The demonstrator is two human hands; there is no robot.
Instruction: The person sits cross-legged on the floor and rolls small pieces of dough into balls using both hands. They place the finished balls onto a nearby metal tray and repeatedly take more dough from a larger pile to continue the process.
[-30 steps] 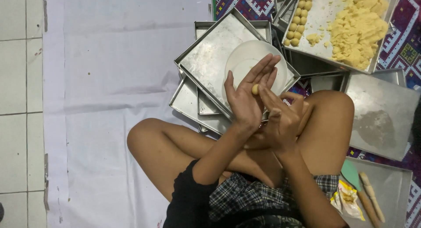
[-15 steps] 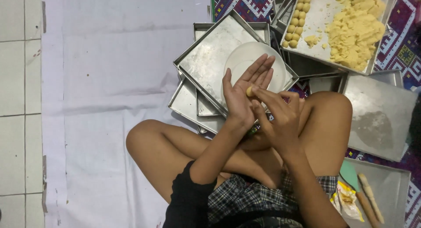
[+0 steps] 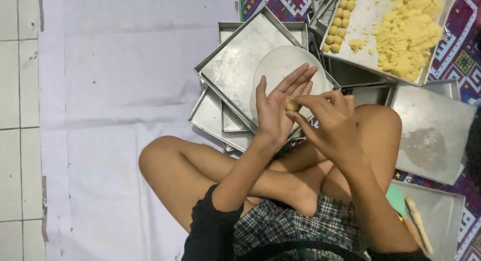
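Your left hand [image 3: 276,108] lies flat, fingers spread, with the dough ball [image 3: 292,106] on its palm (above the white plate [image 3: 278,65]). Your right hand [image 3: 330,123] pinches the ball with its fingertips.

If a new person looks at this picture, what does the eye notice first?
First, at the centre, the left hand held open with a small yellow dough ball on its palm, the right hand pinching it. Behind them a white plate sits on stacked metal trays. At top right, a tray holds crumbly yellow dough and rolled balls.
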